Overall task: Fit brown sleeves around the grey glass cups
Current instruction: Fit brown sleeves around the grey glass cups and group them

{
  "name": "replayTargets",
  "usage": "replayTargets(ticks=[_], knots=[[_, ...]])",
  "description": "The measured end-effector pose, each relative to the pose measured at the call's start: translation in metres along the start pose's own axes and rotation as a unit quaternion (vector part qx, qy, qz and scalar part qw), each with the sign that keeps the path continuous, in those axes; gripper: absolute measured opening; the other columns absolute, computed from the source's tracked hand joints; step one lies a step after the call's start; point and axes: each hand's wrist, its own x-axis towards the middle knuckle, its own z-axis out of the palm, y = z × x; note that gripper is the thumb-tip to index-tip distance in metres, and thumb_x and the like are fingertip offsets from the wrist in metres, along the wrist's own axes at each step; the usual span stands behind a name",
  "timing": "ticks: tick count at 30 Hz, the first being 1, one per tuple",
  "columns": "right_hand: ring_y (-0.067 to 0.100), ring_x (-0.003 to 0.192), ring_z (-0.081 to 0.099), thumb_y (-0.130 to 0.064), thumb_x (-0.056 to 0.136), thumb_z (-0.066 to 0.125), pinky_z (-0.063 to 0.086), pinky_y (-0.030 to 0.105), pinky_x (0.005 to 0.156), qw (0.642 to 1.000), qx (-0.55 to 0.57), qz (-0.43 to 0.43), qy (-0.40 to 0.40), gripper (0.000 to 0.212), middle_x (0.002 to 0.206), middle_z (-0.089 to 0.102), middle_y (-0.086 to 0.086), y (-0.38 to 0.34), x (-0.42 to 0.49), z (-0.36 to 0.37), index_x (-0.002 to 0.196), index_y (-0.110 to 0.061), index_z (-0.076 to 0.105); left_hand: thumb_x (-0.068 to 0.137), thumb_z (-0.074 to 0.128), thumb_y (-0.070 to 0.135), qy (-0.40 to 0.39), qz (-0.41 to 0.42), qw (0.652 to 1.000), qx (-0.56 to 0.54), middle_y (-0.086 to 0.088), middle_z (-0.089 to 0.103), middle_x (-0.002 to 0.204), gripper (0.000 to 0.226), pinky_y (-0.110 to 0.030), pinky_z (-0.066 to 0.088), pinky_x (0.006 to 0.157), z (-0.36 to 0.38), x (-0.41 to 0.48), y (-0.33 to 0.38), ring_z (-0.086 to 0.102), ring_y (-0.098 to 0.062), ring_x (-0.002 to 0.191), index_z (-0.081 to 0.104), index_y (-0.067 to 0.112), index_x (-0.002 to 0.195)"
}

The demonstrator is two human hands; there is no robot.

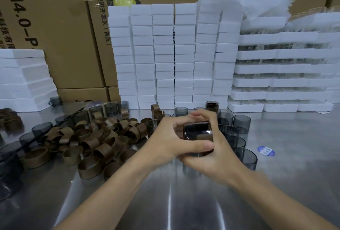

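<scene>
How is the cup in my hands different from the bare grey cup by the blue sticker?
The held cup is tipped on its side, gripped by the left hand and right hand; the bare cup stands upright on the table, untouched. The held cup shows brown around it, apparently a sleeve; the bare cup is plain see-through grey. Both are short round glasses.

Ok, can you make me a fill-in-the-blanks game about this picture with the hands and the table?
1. The left hand and the right hand together grip one grey glass ____.
2. The heap of loose brown sleeves lies on the metal table to the ____ of the hands.
3. The foam blocks stacked at the back are ____ in colour.
4. The round sticker on the table is ____.

Missing words: cup; left; white; blue.
</scene>
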Motion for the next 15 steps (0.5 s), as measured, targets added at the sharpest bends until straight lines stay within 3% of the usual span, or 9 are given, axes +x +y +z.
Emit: replayTargets(ticks=[5,7,9,12,15], knots=[[0.019,0.092,0.078,-0.014,0.076,0.082,0.063,0.046,0.082,1.000,0.004,0.002,-0.016,0.089,0.107,0.079,-0.008,-0.006,0.006,-0.002,0.145,-0.046,0.036,0.085,0.091,0.013,0.006,0.009,1.000,0.000,-0.006,0.082,0.114,0.041,-0.031,0.062,0.094,-0.001,0.002,0.002,0.079,-0.024,0.111,0.079,0.019,0.124],[0.016,0.097,0.078,-0.021,0.077,0.090,0.062,0.039,0.085,1.000,0.002,-0.002,-0.014,0.094,0.113,0.076,-0.012,-0.008,0.008,-0.008,0.150,-0.048,0.036,0.089,0.086,0.024,0.014,0.011,0.999,-0.031,-0.010,0.080,0.119,0.040,-0.037,0.062,0.097,-0.001,0.004,0.001,0.077,-0.027,0.116,0.078,0.019,0.128],[0.019,0.104,0.078,-0.037,0.076,0.095,0.064,0.040,0.090,1.000,0.012,0.005,0.007,0.095,0.127,0.068,-0.019,-0.009,0.008,-0.011,0.151,-0.051,0.039,0.096,0.076,0.043,0.017,-0.026,0.992,-0.120,-0.020,0.076,0.123,0.043,-0.046,0.062,0.101,-0.001,0.004,-0.001,0.076,-0.033,0.116,0.078,0.015,0.129],[0.031,0.092,0.076,-0.050,0.073,0.092,0.065,0.046,0.086,0.998,0.028,0.036,0.053,0.076,0.126,0.068,-0.019,-0.008,0.009,-0.011,0.139,-0.053,0.055,0.097,0.063,0.066,0.015,-0.115,0.940,-0.320,-0.021,0.076,0.111,0.068,-0.040,0.061,0.092,0.005,0.005,-0.005,0.076,-0.031,0.096,0.077,0.006,0.127],[0.019,0.088,0.068,-0.058,0.072,0.089,0.056,0.023,0.081,0.997,-0.002,0.042,0.060,0.057,0.109,0.073,-0.013,-0.005,0.010,-0.010,0.126,-0.048,0.069,0.098,0.054,0.074,0.033,-0.170,0.912,-0.372,-0.013,0.072,0.096,0.070,-0.037,0.061,0.087,0.015,0.007,-0.009,0.073,-0.023,0.087,0.081,0.012,0.116]])
